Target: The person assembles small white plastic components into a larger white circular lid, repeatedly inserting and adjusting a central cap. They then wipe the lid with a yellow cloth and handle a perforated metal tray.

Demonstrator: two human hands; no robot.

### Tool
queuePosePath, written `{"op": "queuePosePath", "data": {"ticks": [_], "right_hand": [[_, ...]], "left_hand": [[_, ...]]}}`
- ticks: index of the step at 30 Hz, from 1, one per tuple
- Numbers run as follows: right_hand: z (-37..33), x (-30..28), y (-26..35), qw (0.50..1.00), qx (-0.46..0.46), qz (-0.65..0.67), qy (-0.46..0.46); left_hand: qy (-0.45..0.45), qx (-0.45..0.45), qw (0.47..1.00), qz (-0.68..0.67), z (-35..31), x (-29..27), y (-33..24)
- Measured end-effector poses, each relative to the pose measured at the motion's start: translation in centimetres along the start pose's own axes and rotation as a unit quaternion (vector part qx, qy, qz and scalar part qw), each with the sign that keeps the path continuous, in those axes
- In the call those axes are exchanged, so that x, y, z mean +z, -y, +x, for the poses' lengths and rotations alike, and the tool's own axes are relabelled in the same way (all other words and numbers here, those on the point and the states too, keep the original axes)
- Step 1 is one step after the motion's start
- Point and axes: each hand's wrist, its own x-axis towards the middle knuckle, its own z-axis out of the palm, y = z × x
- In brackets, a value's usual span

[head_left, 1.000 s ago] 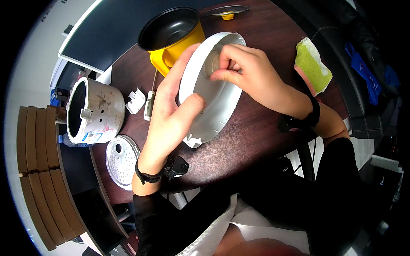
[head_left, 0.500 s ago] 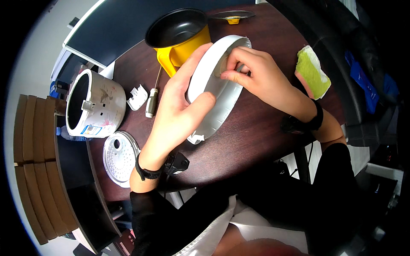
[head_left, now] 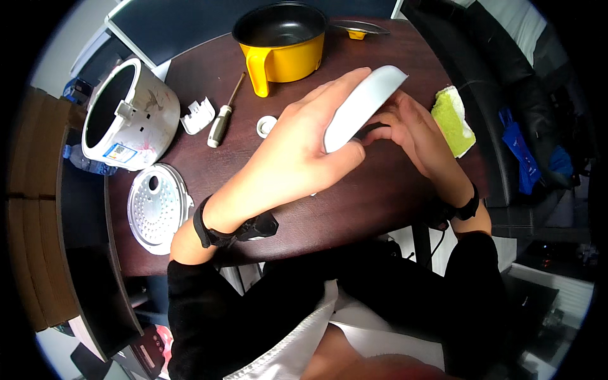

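My left hand grips a smooth white plastic lid cover, thumb on its near edge and fingers along the far side. The cover is tilted, its outer face turned up toward the left, and its inside is hidden. At its right side my right hand has curled fingers against the underside; the fingertips are partly hidden behind the rim. On the table left of the hands lie a small white ring, a screwdriver with a grey-green handle and a small white plastic bracket.
A yellow pot with a black inside stands at the back, a glass lid beside it. At left are a white rice cooker body and a perforated metal inner lid. A green and white cloth lies right.
The lid cover has tipped over, so its inside no longer shows. My right hand has shifted right and down against it. The white ring on the table has come into sight.
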Motion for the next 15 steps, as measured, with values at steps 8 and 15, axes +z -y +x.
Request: {"op": "queuePosePath", "data": {"ticks": [8, 15], "right_hand": [[-1.6, 1.3, 0.3, 0.995, 0.044, 0.074, -0.041], [-1.7, 1.8, 0.1, 0.990, 0.048, 0.123, -0.058]], "left_hand": [[0.014, 0.034, 0.999, 0.027, -0.3, 0.7, -0.7], [0.029, 0.005, 0.999, 0.015, -0.4, 0.6, -1.1]]}}
